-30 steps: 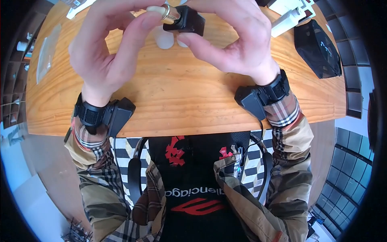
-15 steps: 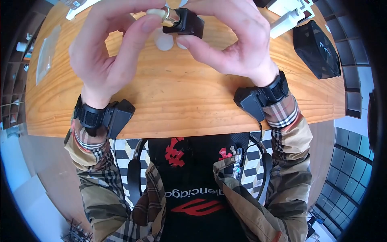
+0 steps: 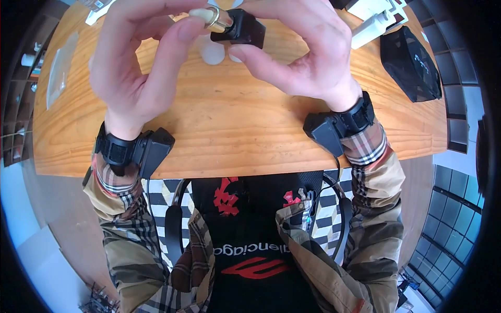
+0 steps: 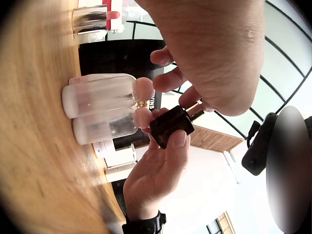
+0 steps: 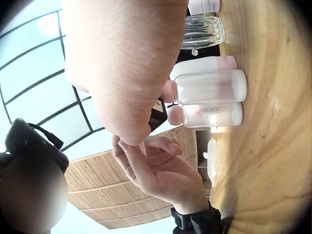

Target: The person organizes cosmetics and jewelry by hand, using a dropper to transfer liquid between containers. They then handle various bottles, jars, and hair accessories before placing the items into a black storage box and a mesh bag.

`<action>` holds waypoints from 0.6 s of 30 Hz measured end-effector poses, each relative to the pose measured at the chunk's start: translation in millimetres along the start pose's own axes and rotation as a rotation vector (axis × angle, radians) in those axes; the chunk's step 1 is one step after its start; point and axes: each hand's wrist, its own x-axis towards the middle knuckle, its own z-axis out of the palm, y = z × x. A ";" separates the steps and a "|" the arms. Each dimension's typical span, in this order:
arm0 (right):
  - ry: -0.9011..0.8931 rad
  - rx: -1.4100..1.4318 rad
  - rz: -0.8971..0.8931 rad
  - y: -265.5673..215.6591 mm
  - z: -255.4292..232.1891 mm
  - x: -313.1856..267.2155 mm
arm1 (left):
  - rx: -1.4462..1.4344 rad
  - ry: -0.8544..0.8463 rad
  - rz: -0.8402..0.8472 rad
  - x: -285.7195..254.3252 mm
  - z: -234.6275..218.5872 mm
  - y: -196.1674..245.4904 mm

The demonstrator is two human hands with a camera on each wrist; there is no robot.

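Observation:
My left hand [image 3: 136, 68] pinches the cream bulb [image 3: 200, 13] of a gold-collared dropper top between thumb and fingers. Joined to that collar [image 3: 224, 20] is a small dark, square-edged bottle [image 3: 248, 31], tilted sideways above the table. My right hand [image 3: 313, 60] grips this bottle, its thumb along the near edge. In the left wrist view the dark bottle [image 4: 170, 126] sits between the right thumb and fingers. Most of it is behind my right hand in the right wrist view, where the curled left fingers [image 5: 134, 165] come up from below.
Two translucent bottles with round pink caps, one nearer [image 4: 105, 126] and one beside it [image 4: 100, 97], stand just beyond my hands. A black pouch [image 3: 412, 62] and a white bottle [image 3: 371, 28] are at the right. At the left lies a clear plastic bag [image 3: 61, 73].
Both hands keep their hold on the bottle and its dropper top. They have shifted only very slightly.

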 end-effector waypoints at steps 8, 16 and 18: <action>0.008 -0.005 -0.008 0.2 0.8 -0.1 | -0.101 -0.022 0.000 1.3 -0.7 -7.8; 0.057 0.033 -0.027 1.2 2.7 -0.2 | -0.041 -0.014 0.027 1.0 -2.6 -10.7; 0.005 -0.024 -0.030 -0.4 0.1 0.7 | -0.038 -0.018 0.011 1.3 -2.3 -10.1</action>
